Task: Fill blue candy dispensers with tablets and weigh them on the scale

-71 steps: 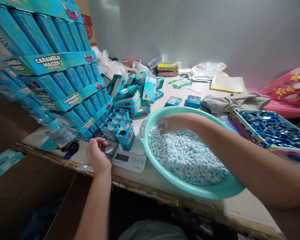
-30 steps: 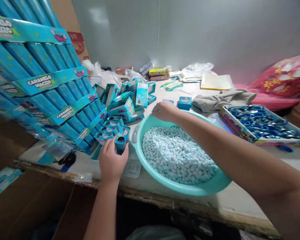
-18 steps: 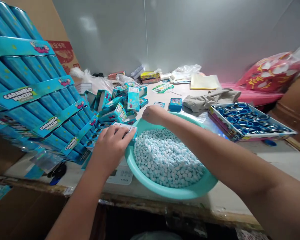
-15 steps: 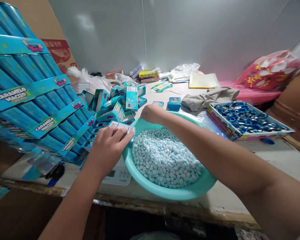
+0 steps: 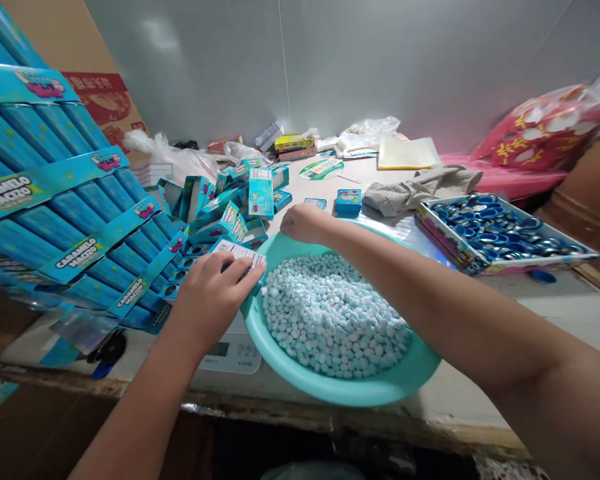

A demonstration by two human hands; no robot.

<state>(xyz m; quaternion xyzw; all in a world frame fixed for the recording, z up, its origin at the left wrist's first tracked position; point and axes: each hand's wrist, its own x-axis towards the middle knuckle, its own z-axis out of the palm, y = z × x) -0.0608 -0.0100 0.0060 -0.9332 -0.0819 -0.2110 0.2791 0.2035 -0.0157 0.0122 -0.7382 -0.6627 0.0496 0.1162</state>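
My left hand (image 5: pixel 211 287) is closed over a small blue candy box (image 5: pixel 240 257) whose white printed side faces up, at the left rim of the turquoise basin (image 5: pixel 293 390). Pale blue and white candies (image 5: pixel 335 320) fill much of that basin. Reaching across it, my right hand (image 5: pixel 304 224) is curled at the far left rim, its fingertips hidden behind the knuckles. Whatever those fingers hold, I cannot see. A white scale (image 5: pixel 237 353) shows partly from under the basin's left side.
Stacked display trays of blue tubes (image 5: pixel 87 200) rise at left. Several blue boxes (image 5: pixel 260 193) lie in a heap behind the basin. To the right are a tray of blue caps (image 5: pixel 500 233), a grey cloth (image 5: pixel 420 190) and a red bag (image 5: pixel 540 133).
The view has shifted slightly. Both hands keep nearly the same places, the left on the box and the right at the basin's far rim.
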